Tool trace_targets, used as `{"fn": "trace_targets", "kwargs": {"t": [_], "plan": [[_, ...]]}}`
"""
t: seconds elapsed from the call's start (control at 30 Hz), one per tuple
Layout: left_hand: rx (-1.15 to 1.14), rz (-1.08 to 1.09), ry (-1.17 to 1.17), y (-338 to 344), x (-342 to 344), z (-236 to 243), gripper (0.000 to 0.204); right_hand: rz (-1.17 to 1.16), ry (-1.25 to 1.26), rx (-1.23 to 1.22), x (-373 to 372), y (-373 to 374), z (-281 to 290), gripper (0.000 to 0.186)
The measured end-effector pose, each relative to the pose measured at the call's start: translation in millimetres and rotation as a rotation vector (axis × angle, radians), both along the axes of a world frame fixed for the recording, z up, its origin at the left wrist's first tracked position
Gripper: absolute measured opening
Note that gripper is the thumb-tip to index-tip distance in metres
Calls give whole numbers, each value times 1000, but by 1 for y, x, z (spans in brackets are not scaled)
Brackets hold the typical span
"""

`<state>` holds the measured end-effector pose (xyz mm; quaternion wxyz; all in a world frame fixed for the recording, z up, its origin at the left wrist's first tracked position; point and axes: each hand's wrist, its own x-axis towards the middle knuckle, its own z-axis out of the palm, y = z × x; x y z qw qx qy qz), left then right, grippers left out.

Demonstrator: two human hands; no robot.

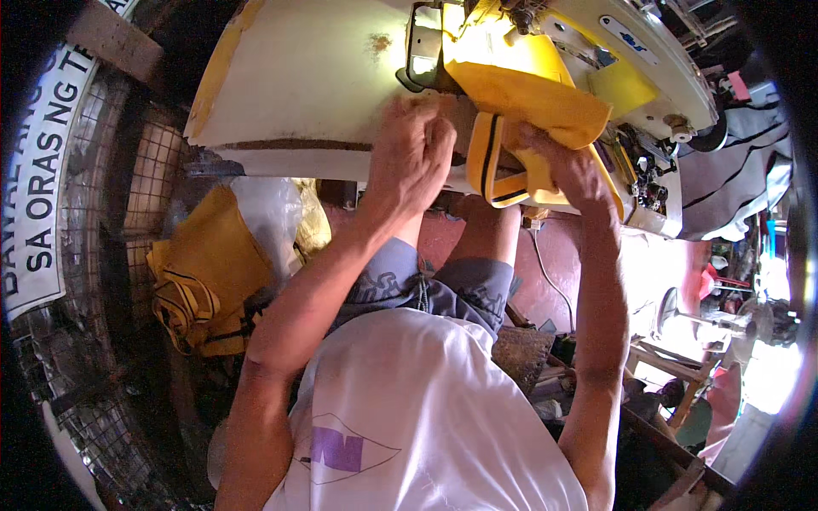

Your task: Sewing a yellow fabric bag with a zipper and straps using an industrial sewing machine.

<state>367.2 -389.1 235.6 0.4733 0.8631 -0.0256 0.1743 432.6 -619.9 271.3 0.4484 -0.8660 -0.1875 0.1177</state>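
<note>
My left hand (416, 146) is closed above the front edge of the pale worktable (315, 81), with its fingers curled. Whatever those fingers may hold is hidden or too small to name. Yellow fabric (528, 98) lies under the lit head of a sewing machine (630, 43). My right hand (571, 169) grips the near part of that fabric at the table edge. A yellow strap (487, 157) with a dark stripe loops down beside the right hand's fingers. The presser foot and needle cannot be made out in the glare.
A pile of yellow fabric and striped strap (200, 289) lies to the left, by a clear plastic bag (268, 217). Wire mesh (153, 179) and a lettered sign (47, 170) line the left side. Grey cloth (737, 179) and an electric fan (750, 324) are at right.
</note>
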Motion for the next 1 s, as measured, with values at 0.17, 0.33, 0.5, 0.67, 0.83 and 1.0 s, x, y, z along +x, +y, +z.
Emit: {"fn": "trace_targets", "kwargs": {"t": [0.17, 0.33, 0.5, 0.67, 0.83, 1.0], "plan": [[435, 120, -172, -6, 34, -36, 51, -182, 165, 35, 13, -9, 29, 48], [692, 122, 2, -41, 60, -41, 75, -132, 161, 26, 17, -6, 42, 46], [548, -15, -178, -75, 44, -39, 74, -196, 190, -106, 23, -4, 42, 43], [530, -344, -211, -89, -32, -33, 57, -11, 124, -114, 16, 2, 38, 41], [174, -368, 20, -32, -89, -5, 50, -20, 110, -101, 5, 5, 38, 43], [134, 3, -56, -49, -46, 13, 60, 7, 33, -212, 3, 9, 41, 47]]}}
